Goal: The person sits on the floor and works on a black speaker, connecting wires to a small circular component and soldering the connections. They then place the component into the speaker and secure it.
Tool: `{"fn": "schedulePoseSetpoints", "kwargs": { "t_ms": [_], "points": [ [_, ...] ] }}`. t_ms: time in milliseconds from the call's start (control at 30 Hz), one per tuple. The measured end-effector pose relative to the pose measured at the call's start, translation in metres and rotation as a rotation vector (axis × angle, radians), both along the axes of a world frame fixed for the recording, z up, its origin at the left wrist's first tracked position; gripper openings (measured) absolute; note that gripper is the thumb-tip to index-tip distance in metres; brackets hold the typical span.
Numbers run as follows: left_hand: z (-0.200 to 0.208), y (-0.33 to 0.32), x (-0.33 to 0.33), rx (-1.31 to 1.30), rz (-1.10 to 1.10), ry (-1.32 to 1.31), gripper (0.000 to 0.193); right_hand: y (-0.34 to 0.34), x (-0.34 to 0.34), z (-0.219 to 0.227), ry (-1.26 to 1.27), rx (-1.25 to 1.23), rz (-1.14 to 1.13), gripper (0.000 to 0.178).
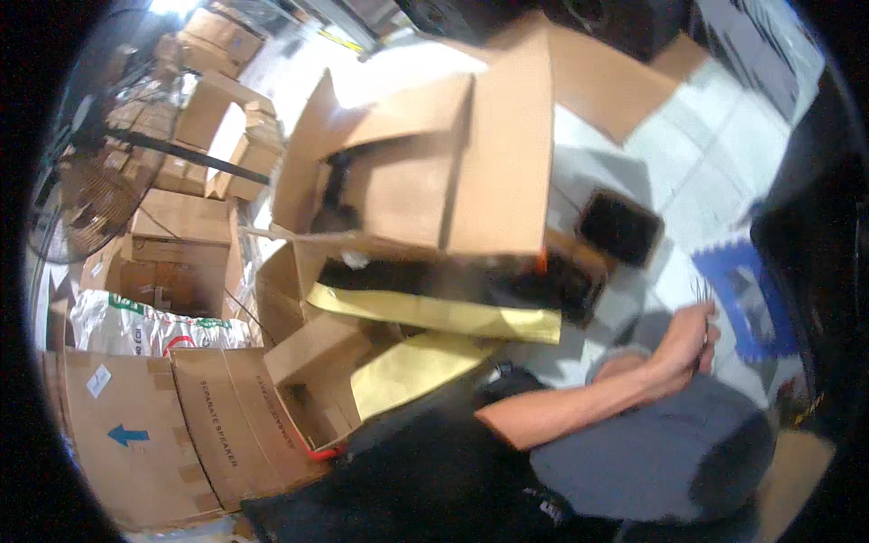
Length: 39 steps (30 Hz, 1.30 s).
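Note:
My left forearm reaches from a black sleeve across grey cloth over my leg. At its end, my left hand (686, 342) is closed, fingers curled together. Several thin dark strands (703, 290) stick up from it; blur hides exactly what they are. Close by on the right is a blue plastic piece (735, 290) with a toothed edge and an opening in its middle. My right hand is out of view.
An open cardboard box (507, 154) stands ahead, with yellow strips (434, 312) below it. A dark block-shaped thing (620, 226) rests on the tiled floor (706, 136). More cartons (136, 434), a white bag (136, 324) and a fan (95, 204) stand at the left.

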<state>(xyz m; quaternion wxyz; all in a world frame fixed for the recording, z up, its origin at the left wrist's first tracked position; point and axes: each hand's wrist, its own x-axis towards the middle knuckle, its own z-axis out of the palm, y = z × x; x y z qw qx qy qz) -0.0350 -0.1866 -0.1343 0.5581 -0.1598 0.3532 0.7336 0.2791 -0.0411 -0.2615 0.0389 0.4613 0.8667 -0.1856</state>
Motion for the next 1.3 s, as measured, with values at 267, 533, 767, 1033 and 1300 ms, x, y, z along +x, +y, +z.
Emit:
{"fn": "schedulePoseSetpoints", "kwargs": {
  "t_ms": [267, 533, 767, 1033, 1300],
  "points": [
    [0.013, -0.015, -0.037, -0.019, 0.007, -0.009, 0.018, -0.026, -0.001, 0.03, 0.112, 0.002, -0.072, 0.045],
    [-0.001, -0.052, -0.083, -0.035, 0.033, 0.063, 0.023, -0.094, 0.005, 0.046, 0.566, 0.084, -0.266, 0.049],
    [-0.063, -0.055, -0.127, 0.202, -0.15, 0.128, 0.021, -0.113, -0.004, 0.145, 0.772, 0.577, -0.194, 0.042],
    [-0.113, -0.047, -0.183, 0.185, -0.203, 0.123, 0.027, -0.261, 0.091, 0.267, 0.931, 1.032, -0.81, 0.044],
    [-0.094, -0.049, -0.19, 0.187, -0.273, 0.192, 0.028, -0.37, 0.177, 0.382, 0.962, 1.687, -0.706, 0.047]
  ]
}}
